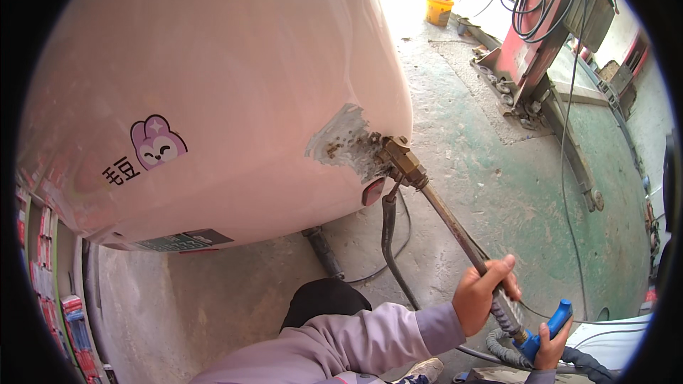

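Dark lettering (126, 168) marks pink bodywork (235, 78) while left fingers (511, 287) wrap a rod (456, 227), right fingers (545, 334) a blue handle (561, 312).

Two hands, left hand (479, 299) and right hand (551, 348), and one metal tool (455, 228) are near right. On the left are one pink vehicle (242, 78) and one rabbit decal (158, 146). Far right are one yellow bucket (439, 11) and apparently one red post (525, 53).

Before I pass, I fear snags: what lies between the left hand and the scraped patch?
Head view: a shaft and its brassy end, running from the left hand toward the scraped patch.
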Demonstrator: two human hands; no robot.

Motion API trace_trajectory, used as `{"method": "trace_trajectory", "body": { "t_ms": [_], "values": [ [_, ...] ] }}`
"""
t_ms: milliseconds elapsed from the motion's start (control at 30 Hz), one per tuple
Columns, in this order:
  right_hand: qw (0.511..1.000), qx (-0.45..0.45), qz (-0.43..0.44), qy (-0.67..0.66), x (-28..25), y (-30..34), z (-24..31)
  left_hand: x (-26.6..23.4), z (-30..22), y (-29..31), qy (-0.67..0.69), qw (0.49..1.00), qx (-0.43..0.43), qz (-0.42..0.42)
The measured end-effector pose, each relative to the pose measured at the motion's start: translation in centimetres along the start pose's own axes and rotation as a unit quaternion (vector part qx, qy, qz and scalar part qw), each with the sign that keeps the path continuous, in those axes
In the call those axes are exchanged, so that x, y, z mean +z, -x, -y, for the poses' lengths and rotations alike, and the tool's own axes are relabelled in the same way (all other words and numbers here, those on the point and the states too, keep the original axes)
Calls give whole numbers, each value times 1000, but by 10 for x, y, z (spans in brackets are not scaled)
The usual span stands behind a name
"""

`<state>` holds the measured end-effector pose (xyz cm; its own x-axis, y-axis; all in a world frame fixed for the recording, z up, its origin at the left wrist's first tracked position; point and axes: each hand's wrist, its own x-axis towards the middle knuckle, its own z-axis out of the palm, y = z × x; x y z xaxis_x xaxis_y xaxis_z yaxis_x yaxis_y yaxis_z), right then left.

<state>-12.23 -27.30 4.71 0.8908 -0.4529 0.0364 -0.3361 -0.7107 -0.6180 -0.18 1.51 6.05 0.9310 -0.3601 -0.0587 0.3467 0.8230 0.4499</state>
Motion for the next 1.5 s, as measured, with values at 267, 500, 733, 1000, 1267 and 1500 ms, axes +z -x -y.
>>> {"method": "trace_trajectory", "body": {
  "t_ms": [267,500,733,1000,1267,1500],
  "values": [
    [1000,12,18,-16,-2,-4,-9,8,-11,-4,-97,992,16,-81],
    [999,10,30,-34,-2,-6,-8,5,26,4,0,999,11,-38],
    [997,-13,-71,-13,4,-2,-10,-5,-64,-18,161,971,150,-90],
    [991,-47,-120,-37,3,-2,-15,-15,-88,-28,251,956,78,134],
    [999,-11,-11,-35,12,-10,-3,17,-78,-10,30,973,163,-161],
    [999,0,13,-30,16,-14,-4,12,-70,-6,-31,969,189,-154]
  ]
}}
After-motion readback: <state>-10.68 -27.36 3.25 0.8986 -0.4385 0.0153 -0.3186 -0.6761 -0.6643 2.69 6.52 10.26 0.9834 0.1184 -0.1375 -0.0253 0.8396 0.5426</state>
